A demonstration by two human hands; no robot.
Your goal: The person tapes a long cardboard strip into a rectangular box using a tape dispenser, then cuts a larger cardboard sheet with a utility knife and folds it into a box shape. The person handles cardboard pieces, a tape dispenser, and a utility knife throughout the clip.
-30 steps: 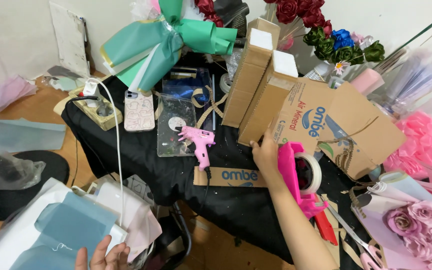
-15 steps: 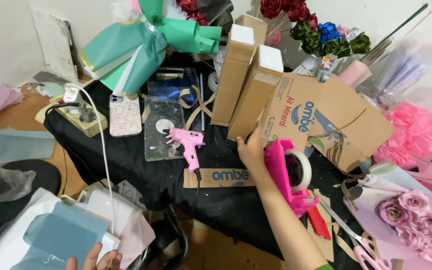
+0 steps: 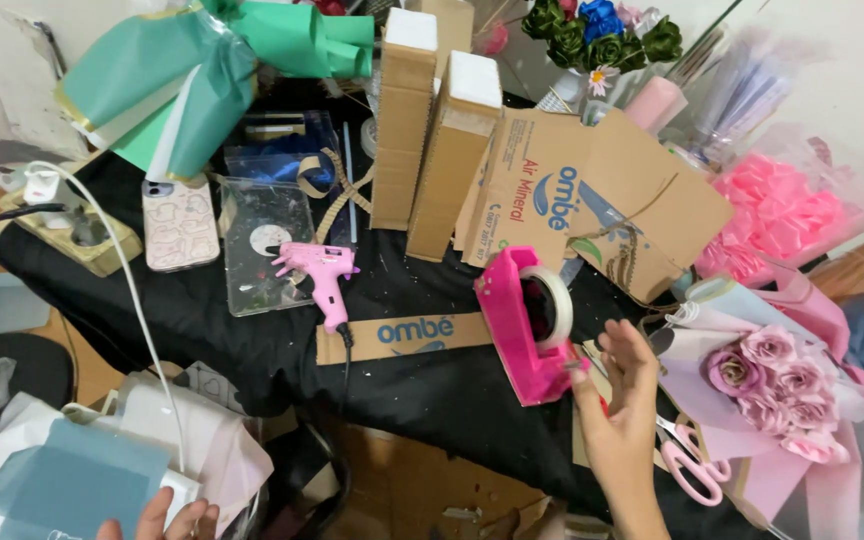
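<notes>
My right hand [image 3: 624, 400] is raised with fingers apart just right of a pink tape dispenser [image 3: 527, 325] holding a roll of clear tape, at the front of a black-covered table [image 3: 212, 310]; the fingertips are close to the dispenser's blade end and hold nothing I can see. My left hand [image 3: 157, 520] shows only as fingertips at the bottom edge, resting on blue-grey and white wrapping paper [image 3: 72, 485]. A pink glue gun [image 3: 320, 275] lies near the table's middle beside a cardboard strip [image 3: 402, 335].
A flattened cardboard box [image 3: 592, 200] and two tall cardboard boxes [image 3: 432, 130] stand at the back. A pink rose bouquet [image 3: 767, 385] and pink scissors [image 3: 692, 465] lie right. A phone [image 3: 179, 225], a power strip [image 3: 67, 225] with white cable and green wrapping paper [image 3: 182, 80] sit left.
My right hand left the cardboard box and moved to the right side of the tape dispenser, fingers now spread. The view shifted left and closer, bringing the bouquet further in.
</notes>
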